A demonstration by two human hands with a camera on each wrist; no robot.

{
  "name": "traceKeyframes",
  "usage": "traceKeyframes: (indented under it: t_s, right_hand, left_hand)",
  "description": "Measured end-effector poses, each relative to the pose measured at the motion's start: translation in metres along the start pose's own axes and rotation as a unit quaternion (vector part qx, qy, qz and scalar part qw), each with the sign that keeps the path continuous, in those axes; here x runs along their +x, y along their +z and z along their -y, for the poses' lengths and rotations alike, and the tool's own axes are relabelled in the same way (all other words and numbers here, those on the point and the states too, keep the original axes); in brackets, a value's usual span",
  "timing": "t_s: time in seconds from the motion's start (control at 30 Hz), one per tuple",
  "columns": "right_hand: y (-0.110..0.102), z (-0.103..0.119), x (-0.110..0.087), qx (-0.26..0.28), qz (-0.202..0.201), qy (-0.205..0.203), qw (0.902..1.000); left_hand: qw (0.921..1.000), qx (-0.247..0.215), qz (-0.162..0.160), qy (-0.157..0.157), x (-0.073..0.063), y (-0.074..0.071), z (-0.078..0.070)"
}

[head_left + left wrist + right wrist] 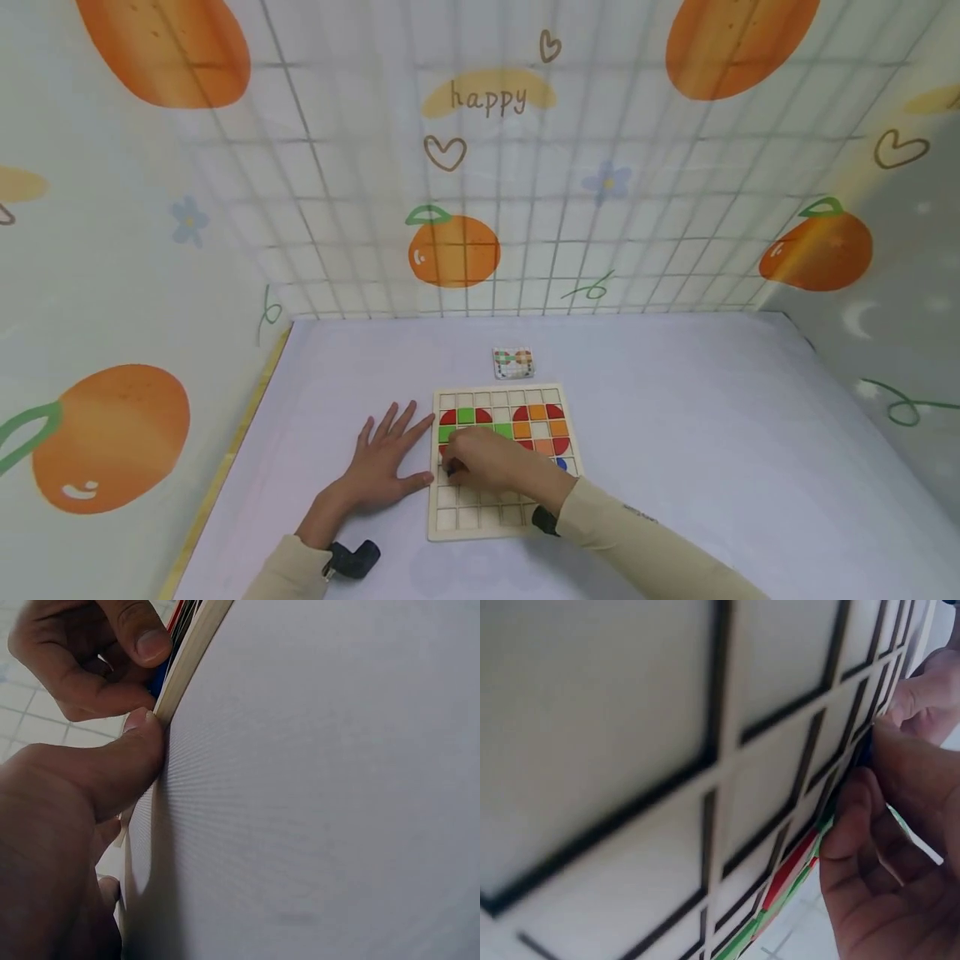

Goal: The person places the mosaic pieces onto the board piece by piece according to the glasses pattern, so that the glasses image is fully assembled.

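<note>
A square wooden grid board [467, 521] lies on the table, its upper cells filled with red, green and orange pieces. My right hand [483, 460] reaches over the board's left side and pinches a small blue piece [157, 679] between thumb and finger, right at a cell below the red pieces. Most of that piece is hidden by the fingers. Flat on the table, fingers spread, my left hand [381, 471] touches the board's left edge with its thumb. Another blue piece [562, 464] sits in a cell near the board's right edge, partly behind the right wrist.
Beyond the board lies a small pattern card [513, 362] printed with a coloured design. White table cloth [675, 417] surrounds the board. A wire grid with a fruit-print curtain [360, 167] stands behind the table, and printed curtain hangs at both sides.
</note>
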State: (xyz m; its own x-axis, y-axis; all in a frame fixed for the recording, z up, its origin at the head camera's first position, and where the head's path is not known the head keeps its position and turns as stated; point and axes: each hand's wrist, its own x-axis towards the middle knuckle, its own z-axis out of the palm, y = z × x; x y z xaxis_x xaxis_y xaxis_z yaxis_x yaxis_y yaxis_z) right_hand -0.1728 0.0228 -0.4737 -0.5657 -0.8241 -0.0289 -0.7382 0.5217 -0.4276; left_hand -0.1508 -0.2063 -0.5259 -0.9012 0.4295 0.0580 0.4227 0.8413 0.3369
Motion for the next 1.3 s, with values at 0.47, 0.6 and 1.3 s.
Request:
traceKeyframes:
  t_s: [0.47,0.6,1.3]
  right_hand:
    - [-0.009,-0.005,-0.018,-0.018,-0.030,0.073,0.9967]
    - [-0.020,-0.020,-0.045,-0.029,-0.060,0.105,0.9922]
    - [-0.012,-0.037,-0.242,0.118,-0.012,0.284,0.9514]
  left_hand:
    - [0.9999,-0.011,-0.005,-0.010,0.000,-0.005,-0.006]
    - [0.9998,-0.012,-0.004,-0.016,0.000,-0.005,-0.008]
    - [0.9997,-0.002,-0.001,-0.024,0.000,-0.001,-0.006]
